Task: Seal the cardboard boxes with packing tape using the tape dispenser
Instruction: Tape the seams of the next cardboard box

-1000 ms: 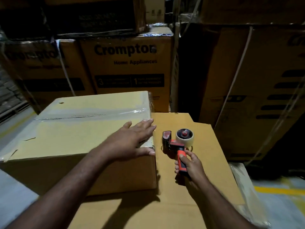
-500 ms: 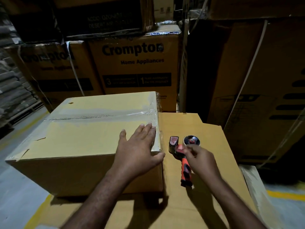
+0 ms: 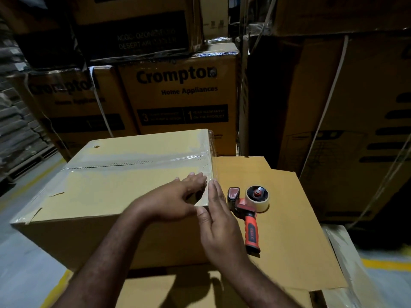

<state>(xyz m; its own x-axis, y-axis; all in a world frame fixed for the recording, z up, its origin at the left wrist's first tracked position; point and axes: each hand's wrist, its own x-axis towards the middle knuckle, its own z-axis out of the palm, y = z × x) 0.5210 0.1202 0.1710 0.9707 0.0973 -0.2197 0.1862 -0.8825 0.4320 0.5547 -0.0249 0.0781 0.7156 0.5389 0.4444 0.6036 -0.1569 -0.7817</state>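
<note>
Left hand (image 3: pixel 175 196) lay flat on the box (image 3: pixel 111 185) by its right top edge, right hand (image 3: pixel 219 221) touched that corner, both grips released; tape dispenser (image 3: pixel 249 210) lay just beside.

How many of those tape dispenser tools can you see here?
1. The tape dispenser lies on the flat cardboard sheet, just right of the taped box and beside the right hand, which isn't holding it. Others could be hidden behind the stacked cartons.
</note>
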